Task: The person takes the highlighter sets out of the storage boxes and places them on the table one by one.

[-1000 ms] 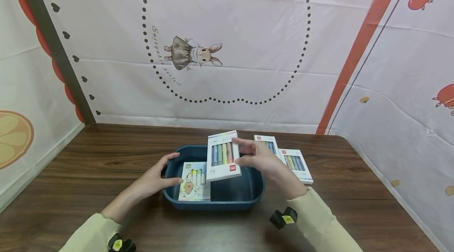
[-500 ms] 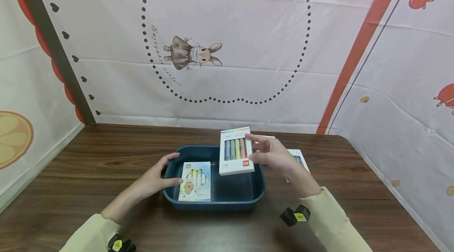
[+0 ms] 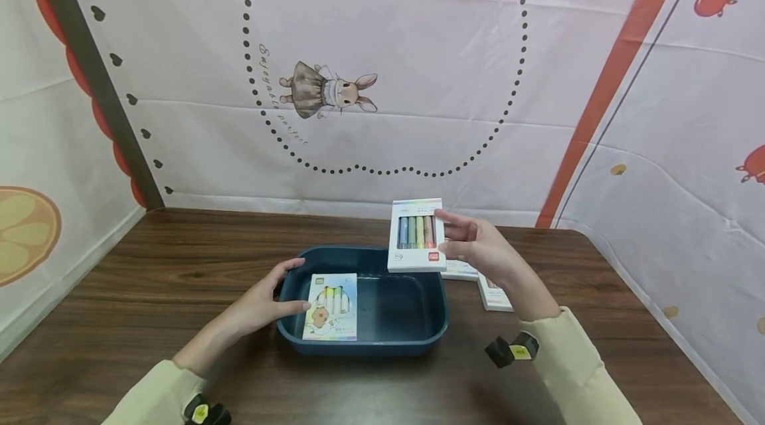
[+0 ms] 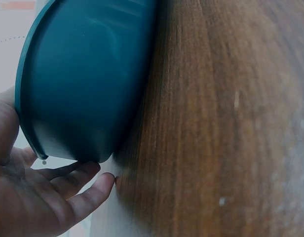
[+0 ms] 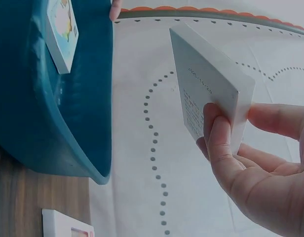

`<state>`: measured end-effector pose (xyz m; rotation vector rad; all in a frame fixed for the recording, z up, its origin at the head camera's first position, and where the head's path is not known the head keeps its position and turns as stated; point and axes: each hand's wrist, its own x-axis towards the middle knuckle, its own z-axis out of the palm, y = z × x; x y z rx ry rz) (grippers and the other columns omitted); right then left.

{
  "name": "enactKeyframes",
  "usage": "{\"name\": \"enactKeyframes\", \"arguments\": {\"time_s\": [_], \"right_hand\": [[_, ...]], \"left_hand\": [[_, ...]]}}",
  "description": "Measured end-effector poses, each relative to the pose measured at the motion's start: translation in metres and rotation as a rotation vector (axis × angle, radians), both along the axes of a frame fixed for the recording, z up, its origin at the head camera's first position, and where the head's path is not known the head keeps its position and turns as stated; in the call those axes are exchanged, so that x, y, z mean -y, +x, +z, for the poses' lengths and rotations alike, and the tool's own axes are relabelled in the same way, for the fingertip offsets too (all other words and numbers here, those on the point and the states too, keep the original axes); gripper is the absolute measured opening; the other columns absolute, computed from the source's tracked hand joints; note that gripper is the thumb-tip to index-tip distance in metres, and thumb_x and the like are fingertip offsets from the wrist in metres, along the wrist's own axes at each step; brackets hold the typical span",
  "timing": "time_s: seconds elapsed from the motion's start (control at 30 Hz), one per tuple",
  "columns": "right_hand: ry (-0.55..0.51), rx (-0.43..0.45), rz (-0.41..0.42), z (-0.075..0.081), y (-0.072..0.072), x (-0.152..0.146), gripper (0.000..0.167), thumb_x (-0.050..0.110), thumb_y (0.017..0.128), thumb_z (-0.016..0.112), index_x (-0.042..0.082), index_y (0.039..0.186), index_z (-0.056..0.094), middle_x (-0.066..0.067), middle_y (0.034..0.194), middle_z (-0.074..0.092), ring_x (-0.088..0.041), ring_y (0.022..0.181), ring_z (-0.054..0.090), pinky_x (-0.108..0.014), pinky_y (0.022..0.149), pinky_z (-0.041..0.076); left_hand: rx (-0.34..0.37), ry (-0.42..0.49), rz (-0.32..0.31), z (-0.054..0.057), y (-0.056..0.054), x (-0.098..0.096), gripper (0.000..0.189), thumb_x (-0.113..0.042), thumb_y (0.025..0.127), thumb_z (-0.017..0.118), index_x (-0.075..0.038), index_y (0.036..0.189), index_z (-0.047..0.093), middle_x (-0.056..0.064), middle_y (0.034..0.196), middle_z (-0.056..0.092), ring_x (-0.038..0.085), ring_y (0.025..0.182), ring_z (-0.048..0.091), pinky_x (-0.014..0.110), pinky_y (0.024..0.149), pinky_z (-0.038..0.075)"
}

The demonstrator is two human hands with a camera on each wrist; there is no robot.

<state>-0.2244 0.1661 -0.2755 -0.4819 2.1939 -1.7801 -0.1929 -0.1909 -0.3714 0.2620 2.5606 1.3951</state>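
On the far left, a white sheet with an orange-slice print (image 3: 26, 236) is hanging beyond the brown wood-grain table (image 3: 137, 292). The left hand (image 3: 269, 299) is gripping the left end of a dark blue plastic tub (image 3: 388, 347), its thumb reaching over the rim and its other fingers bending by the outer wall. Inside the tub's left half, a pale, bear-printed cardboard marker box (image 3: 330, 307) is sitting beside that thumb. Behind the tub, a white rabbit-print sheet (image 3: 448, 93) is rising. A white windowed cardboard box of coloured sticks (image 3: 416, 235) is hanging in the air, hiding part of the tub's back rim towards the right. The right hand (image 3: 475, 239) is pinching its right edge. Right of the tub, two white cardboard boxes (image 3: 495, 294) are lying partly blocked by that hand and the lifted box.
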Motion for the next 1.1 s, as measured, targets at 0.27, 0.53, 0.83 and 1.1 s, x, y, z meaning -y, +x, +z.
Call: {"name": "enactKeyframes", "arguments": {"time_s": [0.27,0.53,0.83,1.1], "right_hand": [[0.054,-0.022,-0.039,0.004,-0.004,-0.005,0.062,-0.002,0.087,0.055,0.006,0.142,0.029,-0.025,0.131,0.045,-0.019,0.101,0.061,-0.029,0.084,0.048],[0.087,0.002,-0.133,0.009,-0.009,-0.003,0.057,0.004,0.087,0.058,0.009,0.139,0.037,-0.023,0.131,0.046,-0.024,0.105,0.059,-0.034,0.09,0.045],[0.069,0.009,-0.182,0.009,-0.02,-0.002,0.05,0.007,0.088,0.059,0.005,0.135,0.043,-0.022,0.131,0.047,-0.018,0.102,0.059,-0.024,0.083,0.048],[0.058,0.034,-0.204,0.006,-0.03,-0.001,0.048,0.006,0.089,0.056,0.005,0.135,0.043,-0.019,0.137,0.04,-0.025,0.113,0.051,-0.024,0.087,0.046]], "left_hand": [[0.002,0.003,0.006,0.0,0.0,0.0,0.077,-0.033,0.081,0.068,-0.018,0.141,0.024,0.026,0.144,0.022,0.047,0.128,0.024,0.065,0.092,0.029],[-0.001,0.005,0.007,-0.001,0.0,0.0,0.077,-0.034,0.081,0.068,-0.017,0.141,0.024,0.026,0.144,0.022,0.048,0.128,0.025,0.066,0.092,0.03],[0.009,0.009,0.008,-0.001,0.0,0.001,0.077,-0.034,0.081,0.068,-0.019,0.141,0.024,0.026,0.144,0.022,0.048,0.128,0.024,0.066,0.091,0.029],[0.022,0.027,0.013,-0.001,-0.001,0.0,0.076,-0.033,0.081,0.068,-0.019,0.141,0.024,0.025,0.145,0.021,0.047,0.129,0.023,0.065,0.093,0.028]]}}
